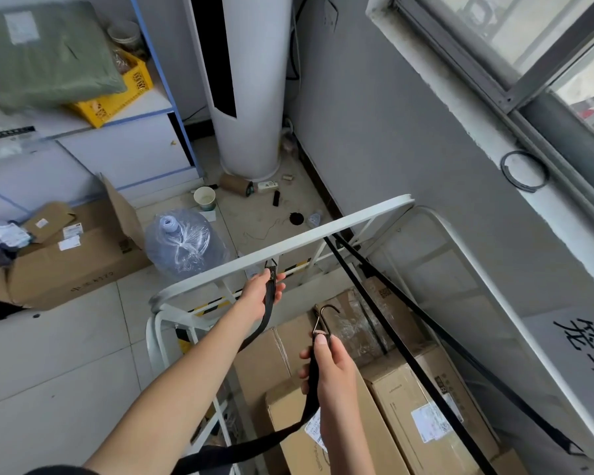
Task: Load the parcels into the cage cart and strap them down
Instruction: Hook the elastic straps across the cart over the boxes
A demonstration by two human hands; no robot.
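Sagging black strap [267, 313], metal hook [319, 323]

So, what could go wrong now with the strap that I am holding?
1. The rail hook at the top rail, by the left hand, may not be fully seated; pulled tight, it could slip off and whip back.
2. The free hook above the right hand is bare metal; if the grip on the strap slips under tension, it may strike fingers or tear the wrapped parcels.
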